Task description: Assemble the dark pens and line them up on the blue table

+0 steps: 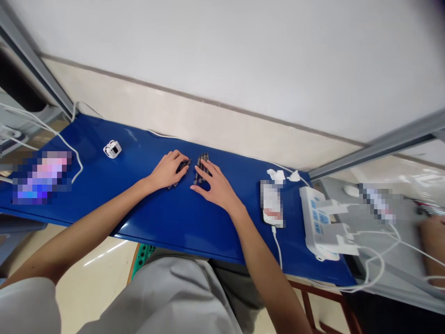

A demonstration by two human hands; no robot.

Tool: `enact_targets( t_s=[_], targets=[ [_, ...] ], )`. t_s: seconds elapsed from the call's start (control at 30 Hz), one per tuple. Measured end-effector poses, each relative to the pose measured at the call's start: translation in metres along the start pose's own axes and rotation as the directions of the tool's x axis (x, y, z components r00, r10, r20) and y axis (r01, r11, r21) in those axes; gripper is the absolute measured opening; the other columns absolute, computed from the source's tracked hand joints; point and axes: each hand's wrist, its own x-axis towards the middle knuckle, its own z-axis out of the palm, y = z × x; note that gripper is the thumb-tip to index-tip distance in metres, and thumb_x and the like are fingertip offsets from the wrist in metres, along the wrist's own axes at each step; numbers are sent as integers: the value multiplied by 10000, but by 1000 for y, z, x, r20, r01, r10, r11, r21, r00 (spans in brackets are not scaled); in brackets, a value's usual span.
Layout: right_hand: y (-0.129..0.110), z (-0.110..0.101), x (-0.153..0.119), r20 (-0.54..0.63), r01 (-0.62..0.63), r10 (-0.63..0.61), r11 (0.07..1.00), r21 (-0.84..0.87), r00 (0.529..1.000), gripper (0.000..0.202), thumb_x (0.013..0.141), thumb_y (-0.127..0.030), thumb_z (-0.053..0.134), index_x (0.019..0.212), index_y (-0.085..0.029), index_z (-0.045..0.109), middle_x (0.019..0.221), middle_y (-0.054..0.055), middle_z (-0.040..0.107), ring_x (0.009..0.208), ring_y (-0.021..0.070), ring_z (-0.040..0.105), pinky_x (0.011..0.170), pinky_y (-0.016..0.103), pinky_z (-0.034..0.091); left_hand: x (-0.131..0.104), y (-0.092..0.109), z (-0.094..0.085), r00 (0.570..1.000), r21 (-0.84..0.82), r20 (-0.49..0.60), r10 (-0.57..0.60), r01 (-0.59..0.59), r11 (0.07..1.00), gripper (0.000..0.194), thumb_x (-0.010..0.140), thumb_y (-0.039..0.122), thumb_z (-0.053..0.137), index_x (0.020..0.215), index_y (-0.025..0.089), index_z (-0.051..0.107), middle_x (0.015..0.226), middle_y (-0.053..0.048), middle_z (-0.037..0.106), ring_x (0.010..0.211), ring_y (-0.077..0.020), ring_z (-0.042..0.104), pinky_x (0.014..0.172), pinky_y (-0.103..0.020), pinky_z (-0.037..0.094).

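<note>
My left hand (168, 170) lies on the blue table, its fingers curled over a few dark, slender pen-like rods (189, 162). Parts of them show between thumb and index finger and below the hand; the rest is hidden under the palm. To the right, several more dark pen-like rods (199, 174) lie side by side in a small bunch, pointing away from me. My right hand (219, 185) is beside this bunch, fingers apart and stretched over it, the fingertips touching the rods. Its thumb lies apart from them, near the bunch's near end. The rods' exact kind is too small to tell.
A small white device (112, 149) sits on the table (167, 227) at the left, near a phone (45, 178). On the right are a charging phone (272, 204), crumpled tissues (276, 176) and a white power strip (318, 222) with plugs and cables. A pale panel (194, 111) rises behind.
</note>
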Motion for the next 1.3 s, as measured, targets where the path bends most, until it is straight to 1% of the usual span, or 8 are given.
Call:
enact_targets(
  t_s=[0.2, 0.73, 0.8, 0.93, 1.03, 1.13, 1.2, 1.3],
  targets=[
    [-2, -7, -1, 14, -19, 19, 999, 43, 1000, 732, 1077, -647, 709, 1744, -417, 511, 1801, 70, 458, 1630, 423, 439, 1198, 689, 593, 0, 1, 0, 1000, -11, -3, -8, 8, 1000, 385, 1119, 438, 526, 1403, 230, 683, 1365, -144, 679, 1253, -350, 634, 1098, -538, 507],
    [-3, -10, 4, -146, -49, 49, 999, 4, 988, 558, 1154, -585, 565, 1606, -273, 657, 1580, 171, 643, 1471, 393, 602, 1240, 607, 528, 1, -2, -2, 999, 3, -31, -12, 12, 1000, 377, 1109, 357, 526, 1395, 200, 714, 1233, -134, 709, 1186, -324, 673, 1090, -506, 548],
    [10, -28, 0, -277, -127, 116, 992, -19, 954, 477, 1172, -529, 523, 1524, -264, 706, 1500, 172, 695, 1416, 381, 641, 1227, 602, 518, 1, -2, -2, 999, 5, -39, -12, 12, 1000, 369, 1104, 362, 545, 1381, 194, 723, 1221, -135, 712, 1179, -324, 678, 1086, -505, 550],
    [75, -92, -31, -523, -424, 328, 902, -74, 787, 399, 1150, -417, 508, 1377, -187, 742, 1321, 206, 758, 1243, 366, 701, 1131, 560, 535, 1, -3, -2, 999, 2, -41, -7, 7, 1000, 352, 1099, 356, 566, 1359, 187, 732, 1183, -134, 720, 1151, -320, 685, 1064, -494, 551],
    [132, -139, -69, -398, -674, 570, 711, -199, 719, 309, 1072, -316, 652, 1305, -148, 765, 1210, 242, 782, 1080, 348, 711, 974, 485, 517, 2, -4, -1, 999, 9, -44, -10, 10, 1000, 338, 1092, 340, 575, 1343, 182, 738, 1147, -125, 732, 1111, -316, 690, 1028, -484, 547],
    [167, -164, -96, -262, -799, 758, 533, -280, 598, 271, 965, -195, 785, 1231, -143, 776, 1175, 248, 786, 947, 306, 684, 864, 444, 459, 3, -5, 0, 999, 8, -40, -9, 9, 1000, 320, 1088, 328, 574, 1316, 182, 745, 1111, -116, 744, 1083, -316, 693, 989, -478, 536],
    [173, -167, -105, -203, -833, 812, 505, -227, 548, 209, 921, -159, 825, 1123, -172, 772, 1048, 180, 794, 849, 265, 656, 824, 419, 436, 3, -6, 0, 999, 6, -42, -3, 3, 1000, 309, 1082, 321, 579, 1300, 184, 749, 1130, -119, 752, 1089, -321, 695, 974, -475, 529],
    [168, -161, -109, -200, -825, 802, 533, -186, 563, 128, 906, -150, 829, 939, -219, 726, 930, 114, 770, 809, 249, 637, 803, 408, 425, 3, -8, 1, 999, 1, -48, 0, 0, 1000, 298, 1062, 305, 603, 1292, 188, 752, 1130, -121, 754, 1091, -325, 696, 969, -473, 523]
  ],
)
